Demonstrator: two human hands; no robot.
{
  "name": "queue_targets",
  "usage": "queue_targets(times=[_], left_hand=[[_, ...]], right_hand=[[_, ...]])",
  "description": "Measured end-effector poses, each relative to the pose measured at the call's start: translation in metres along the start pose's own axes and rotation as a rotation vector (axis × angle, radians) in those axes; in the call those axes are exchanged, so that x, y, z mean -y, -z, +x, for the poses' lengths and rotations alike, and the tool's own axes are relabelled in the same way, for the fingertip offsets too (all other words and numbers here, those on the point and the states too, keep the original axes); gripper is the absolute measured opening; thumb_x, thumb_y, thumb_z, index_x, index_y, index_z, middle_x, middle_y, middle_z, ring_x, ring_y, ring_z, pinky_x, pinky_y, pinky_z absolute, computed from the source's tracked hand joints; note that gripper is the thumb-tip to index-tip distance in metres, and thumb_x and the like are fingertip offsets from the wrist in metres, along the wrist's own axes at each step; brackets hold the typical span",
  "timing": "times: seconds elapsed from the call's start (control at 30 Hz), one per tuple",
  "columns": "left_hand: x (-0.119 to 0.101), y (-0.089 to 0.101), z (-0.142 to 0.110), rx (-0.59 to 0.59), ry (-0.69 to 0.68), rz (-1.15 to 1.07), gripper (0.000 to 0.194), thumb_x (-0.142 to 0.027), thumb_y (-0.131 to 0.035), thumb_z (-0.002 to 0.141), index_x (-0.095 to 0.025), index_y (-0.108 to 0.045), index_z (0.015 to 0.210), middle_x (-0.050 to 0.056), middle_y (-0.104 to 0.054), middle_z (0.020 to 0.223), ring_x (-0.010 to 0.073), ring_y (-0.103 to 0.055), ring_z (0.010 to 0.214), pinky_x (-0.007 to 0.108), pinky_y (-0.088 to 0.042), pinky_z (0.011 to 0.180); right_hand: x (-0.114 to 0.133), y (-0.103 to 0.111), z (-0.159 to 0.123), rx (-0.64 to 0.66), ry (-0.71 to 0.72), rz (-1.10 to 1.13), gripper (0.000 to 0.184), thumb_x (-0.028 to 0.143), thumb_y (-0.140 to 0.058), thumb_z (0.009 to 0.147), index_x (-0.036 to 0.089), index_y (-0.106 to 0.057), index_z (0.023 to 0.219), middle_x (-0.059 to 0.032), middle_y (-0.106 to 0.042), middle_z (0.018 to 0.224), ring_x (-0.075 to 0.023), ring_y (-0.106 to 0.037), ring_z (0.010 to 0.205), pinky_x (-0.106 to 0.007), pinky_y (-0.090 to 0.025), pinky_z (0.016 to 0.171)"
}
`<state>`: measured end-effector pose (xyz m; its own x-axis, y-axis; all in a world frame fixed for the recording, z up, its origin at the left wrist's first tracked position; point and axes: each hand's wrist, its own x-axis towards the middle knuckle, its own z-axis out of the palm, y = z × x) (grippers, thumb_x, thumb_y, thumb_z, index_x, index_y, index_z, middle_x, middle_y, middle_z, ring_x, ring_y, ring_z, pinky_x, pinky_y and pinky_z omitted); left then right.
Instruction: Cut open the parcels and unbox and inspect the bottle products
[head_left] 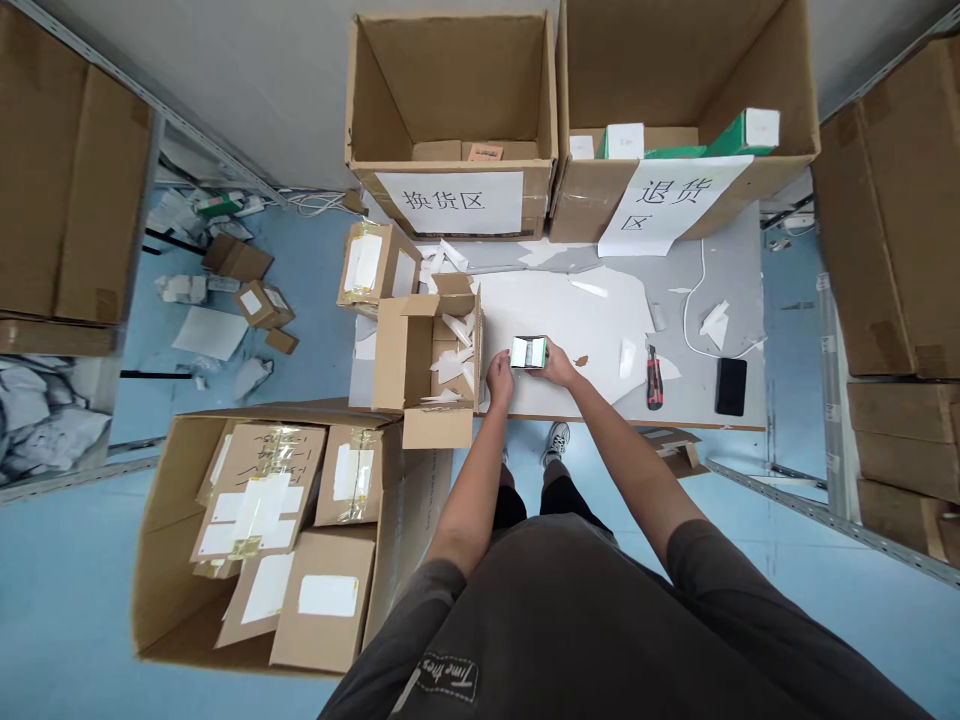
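A small white and green box (529, 353) is held over the front part of the worktable, its top apparently open with a pale inside. My right hand (557, 363) is closed round its right side. At its left edge, my left hand (500, 379) has its fingers curled in against the box; the fingertips are too small to see well. Just left of my hands stands an open cardboard box (418, 375) with torn white paper scraps (452, 365) inside. A red and black utility knife (655, 378) lies to the right on the table, with a black phone (730, 387) beyond it.
Two large labelled cartons stand at the back, the left carton (450, 90) and the right carton (675, 60) with green and white boxes. A taped parcel (375, 265) sits at the back left. A big carton (161, 540) of parcels is at my left. Shelving flanks both sides.
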<state>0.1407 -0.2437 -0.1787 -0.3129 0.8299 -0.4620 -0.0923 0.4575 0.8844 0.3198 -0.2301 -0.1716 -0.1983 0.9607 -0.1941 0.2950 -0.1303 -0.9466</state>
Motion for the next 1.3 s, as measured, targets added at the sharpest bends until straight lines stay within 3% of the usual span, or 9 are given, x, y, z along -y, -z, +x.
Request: queue_targets(times=[0.1, 0.3, 0.4, 0.53, 0.7, 0.83, 0.93, 1.1, 1.3], left_hand=[[-0.023, 0.005, -0.019, 0.081, -0.169, 0.01, 0.033, -0.041, -0.058, 0.106, -0.021, -0.075, 0.126, 0.011, -0.074, 0.133, 0.024, -0.067, 0.129, 0.035, -0.052, 0.112], [-0.067, 0.01, -0.044, 0.191, -0.401, 0.214, 0.06, -0.032, -0.085, 0.084, -0.023, -0.069, 0.141, 0.013, -0.067, 0.141, 0.0273, -0.067, 0.122, 0.035, -0.055, 0.107], [-0.078, 0.011, -0.047, 0.18, -0.404, 0.249, 0.059, -0.026, -0.086, 0.081, -0.021, -0.07, 0.138, 0.014, -0.068, 0.137, 0.029, -0.067, 0.12, 0.038, -0.054, 0.11], [-0.088, 0.016, -0.05, 0.196, -0.389, 0.218, 0.049, -0.026, -0.076, 0.091, -0.02, -0.069, 0.14, 0.015, -0.071, 0.134, 0.0287, -0.067, 0.121, 0.038, -0.053, 0.111], [-0.095, 0.02, -0.055, 0.179, -0.369, 0.211, 0.04, -0.024, -0.066, 0.098, -0.019, -0.069, 0.137, 0.016, -0.073, 0.132, 0.0305, -0.066, 0.128, 0.041, -0.046, 0.119], [-0.1, 0.021, -0.055, 0.201, -0.391, 0.201, 0.025, -0.021, -0.069, 0.093, -0.021, -0.079, 0.116, 0.016, -0.068, 0.142, 0.0325, -0.058, 0.142, 0.044, -0.038, 0.127], [-0.104, 0.023, -0.054, 0.238, -0.366, 0.182, 0.023, -0.021, -0.074, 0.088, -0.023, -0.081, 0.109, 0.015, -0.068, 0.145, 0.0331, -0.056, 0.145, 0.046, -0.034, 0.131], [-0.109, 0.028, -0.054, 0.358, -0.317, 0.115, 0.043, -0.016, -0.08, 0.079, -0.024, -0.078, 0.121, 0.012, -0.067, 0.149, 0.0306, -0.05, 0.152, 0.044, -0.028, 0.134], [-0.1, 0.026, -0.053, 0.418, -0.27, 0.078, 0.051, -0.012, -0.075, 0.084, -0.023, -0.071, 0.134, 0.012, -0.061, 0.156, 0.025, -0.044, 0.157, 0.037, -0.027, 0.133]], right_hand=[[0.001, 0.002, -0.001, 0.022, -0.01, -0.015, 0.079, 0.046, -0.086, 0.07, 0.024, -0.059, 0.14, -0.0071, -0.074, 0.129, -0.0306, -0.07, 0.112, -0.045, -0.057, 0.099], [0.007, 0.005, -0.005, 0.019, -0.04, -0.122, 0.092, 0.045, -0.086, 0.069, 0.026, -0.053, 0.152, -0.0099, -0.064, 0.147, -0.0348, -0.065, 0.129, -0.052, -0.052, 0.113], [0.015, 0.008, -0.009, -0.003, -0.065, -0.144, 0.105, 0.043, -0.088, 0.065, 0.028, -0.046, 0.16, -0.0111, -0.053, 0.159, -0.0361, -0.057, 0.141, -0.054, -0.047, 0.12], [0.035, 0.015, -0.022, -0.005, -0.053, -0.076, 0.117, 0.04, -0.089, 0.065, 0.028, -0.034, 0.168, -0.0138, -0.044, 0.167, -0.036, -0.048, 0.15, -0.052, -0.048, 0.119], [0.067, 0.012, -0.032, -0.089, -0.042, -0.136, 0.101, 0.039, -0.081, 0.076, 0.028, -0.038, 0.166, -0.0138, -0.046, 0.166, -0.0366, -0.048, 0.149, -0.056, -0.044, 0.121], [0.084, 0.0, -0.028, -0.226, -0.054, -0.223, 0.091, 0.034, -0.078, 0.075, 0.027, -0.047, 0.161, -0.0147, -0.053, 0.16, -0.039, -0.053, 0.144, -0.059, -0.044, 0.121], [0.086, -0.002, -0.025, -0.246, -0.068, -0.176, 0.083, 0.031, -0.07, 0.078, 0.026, -0.05, 0.158, -0.0151, -0.06, 0.151, -0.0362, -0.063, 0.132, -0.057, -0.05, 0.116], [0.078, 0.009, -0.027, -0.195, -0.082, -0.031, 0.077, 0.032, -0.059, 0.083, 0.024, -0.048, 0.159, -0.0139, -0.065, 0.144, -0.0288, -0.068, 0.125, -0.05, -0.057, 0.107], [0.065, 0.015, -0.036, -0.143, -0.054, -0.063, 0.072, 0.028, -0.059, 0.083, 0.027, -0.057, 0.155, -0.0106, -0.06, 0.155, -0.0305, -0.053, 0.147, -0.053, -0.042, 0.124]])
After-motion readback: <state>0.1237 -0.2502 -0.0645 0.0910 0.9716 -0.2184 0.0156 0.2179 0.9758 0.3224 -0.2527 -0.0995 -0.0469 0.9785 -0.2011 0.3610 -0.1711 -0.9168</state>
